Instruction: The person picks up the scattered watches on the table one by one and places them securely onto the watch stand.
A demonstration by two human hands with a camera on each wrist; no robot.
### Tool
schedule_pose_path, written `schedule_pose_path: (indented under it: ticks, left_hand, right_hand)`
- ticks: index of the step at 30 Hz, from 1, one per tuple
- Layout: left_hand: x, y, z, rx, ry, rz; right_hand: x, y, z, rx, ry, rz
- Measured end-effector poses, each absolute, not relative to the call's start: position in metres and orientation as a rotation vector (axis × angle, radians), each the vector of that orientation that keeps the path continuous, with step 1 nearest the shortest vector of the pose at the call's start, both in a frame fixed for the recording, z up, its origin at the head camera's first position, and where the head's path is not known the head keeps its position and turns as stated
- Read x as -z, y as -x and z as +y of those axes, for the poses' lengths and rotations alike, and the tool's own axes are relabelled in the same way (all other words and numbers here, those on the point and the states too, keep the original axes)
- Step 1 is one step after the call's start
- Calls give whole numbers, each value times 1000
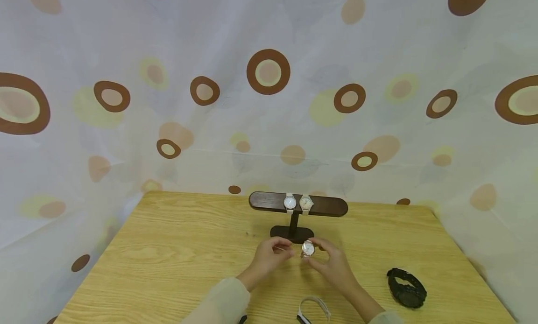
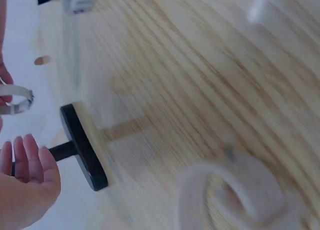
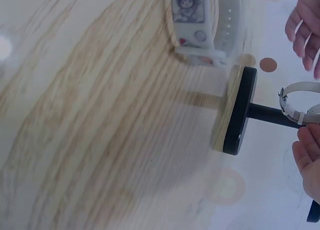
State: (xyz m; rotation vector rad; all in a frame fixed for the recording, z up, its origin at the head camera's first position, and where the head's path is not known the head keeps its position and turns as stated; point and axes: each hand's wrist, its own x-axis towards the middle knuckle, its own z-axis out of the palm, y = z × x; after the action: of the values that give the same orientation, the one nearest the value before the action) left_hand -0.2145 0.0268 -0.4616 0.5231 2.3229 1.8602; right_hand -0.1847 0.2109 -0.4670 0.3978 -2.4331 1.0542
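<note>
My right hand (image 1: pixel 334 266) pinches a watch (image 1: pixel 308 248) between thumb and forefinger, its round white dial facing up in the head view. The light strap (image 3: pixel 295 113) forms a closed loop in the right wrist view. Just left of the watch is my left hand (image 1: pixel 269 257), its fingers loosely bent and holding nothing; its fingers (image 2: pixel 35 160) also show in the left wrist view. Behind both hands stands a dark watch stand (image 1: pixel 325 205) with a horizontal bar on a post. Two watches with light straps, one (image 1: pixel 290 202) beside the other (image 1: pixel 306 203), sit around the bar's middle.
A chunky black watch (image 1: pixel 407 289) lies on the wooden table (image 1: pixel 176 249) at the right. Near the front edge rests a looped pale band (image 1: pixel 315 299). A band with a cartoon display (image 3: pixel 190 20) appears in the right wrist view. Patterned cloth (image 1: pixel 269 128) hangs behind the table.
</note>
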Motion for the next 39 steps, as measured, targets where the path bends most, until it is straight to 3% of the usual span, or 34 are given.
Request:
schedule_pose_path:
  ticks: [11, 23, 39]
  left_hand:
    - [471, 232, -11, -1522, -587, 2714]
    - [445, 253, -33, -1212, -481, 3210]
    - [422, 274, -36, -515, -977, 3500]
  right_hand:
    - [467, 181, 232, -1053, -213, -2488]
    - [464, 182, 264, -953, -107, -2522]
    - [439, 192, 286, -983, -13, -2495]
